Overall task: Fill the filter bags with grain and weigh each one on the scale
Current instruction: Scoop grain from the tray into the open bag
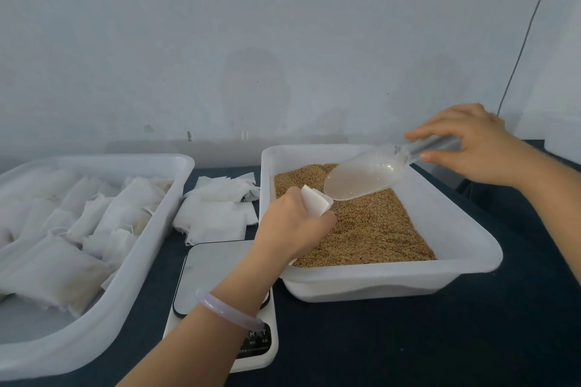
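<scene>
My left hand point(290, 223) grips a white filter bag point(316, 200) with its mouth up, over the left part of the grain tray point(465, 239). My right hand point(471, 143) holds the handle of a clear plastic scoop point(364, 176), tilted down with its tip just right of the bag's mouth. Brown grain point(377, 229) fills the tray. The scale point(213, 273) sits under my left forearm, its display partly hidden. Empty filter bags point(217, 210) lie in a pile between the two trays.
A large white tray point(103, 317) on the left holds several filled bags point(56, 273). Everything stands on a dark blue tabletop point(408, 342) against a pale wall. A thin cable point(528, 31) runs down the wall at the right.
</scene>
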Demonstrator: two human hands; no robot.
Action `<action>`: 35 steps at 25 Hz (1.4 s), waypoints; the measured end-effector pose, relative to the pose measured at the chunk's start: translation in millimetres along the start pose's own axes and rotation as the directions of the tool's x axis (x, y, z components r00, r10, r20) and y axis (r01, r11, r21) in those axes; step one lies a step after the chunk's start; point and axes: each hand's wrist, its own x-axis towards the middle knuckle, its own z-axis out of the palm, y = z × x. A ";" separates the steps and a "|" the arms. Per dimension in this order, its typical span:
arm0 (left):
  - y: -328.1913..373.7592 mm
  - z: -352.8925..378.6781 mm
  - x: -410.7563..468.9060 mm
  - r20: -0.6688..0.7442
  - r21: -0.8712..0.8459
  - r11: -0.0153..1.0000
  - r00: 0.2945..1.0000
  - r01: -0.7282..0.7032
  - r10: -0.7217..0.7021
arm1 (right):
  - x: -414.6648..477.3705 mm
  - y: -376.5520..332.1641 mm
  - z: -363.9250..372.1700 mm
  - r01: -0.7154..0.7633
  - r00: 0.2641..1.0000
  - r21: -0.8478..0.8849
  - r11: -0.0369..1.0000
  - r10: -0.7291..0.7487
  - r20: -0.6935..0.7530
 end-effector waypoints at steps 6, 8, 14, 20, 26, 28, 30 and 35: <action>0.1 -5.1 -4.1 -0.138 -0.153 0.987 0.987 0.055 -0.076 | -19.6 4.2 76.4 -0.011 0.962 -0.221 0.975 0.071 0.265; -1.1 -3.7 -5.5 -0.173 -0.108 0.993 0.983 0.037 -0.056 | -20.4 -4.5 93.5 0.037 0.959 -0.180 0.983 0.015 0.283; -13.0 -16.1 3.0 -0.132 -0.005 1.000 0.991 0.004 -0.005 | -21.4 -8.6 105.7 -0.029 0.943 0.039 0.999 0.014 0.333; -25.8 -14.6 0.2 -0.076 0.046 0.997 0.995 -0.056 0.059 | -16.7 11.7 67.2 -0.107 0.954 0.185 0.977 0.049 0.295; -24.7 -12.3 2.1 0.000 0.171 0.984 0.999 -0.041 0.042 | 0.8 0.6 32.3 -0.051 0.990 0.324 0.945 0.005 0.141; -25.2 -11.7 2.0 0.007 0.162 0.986 0.999 -0.037 0.036 | 6.4 -7.9 26.5 -0.021 0.992 0.261 0.965 -0.012 0.123; -26.2 -11.9 1.8 0.006 0.139 0.990 0.999 -0.038 0.037 | 10.1 -15.3 22.8 0.007 0.994 0.148 0.989 -0.024 0.108; -28.0 -12.2 0.0 -0.047 -0.009 0.999 0.998 -0.032 0.031 | 11.1 -24.3 16.6 0.020 0.993 0.124 0.992 -0.034 0.109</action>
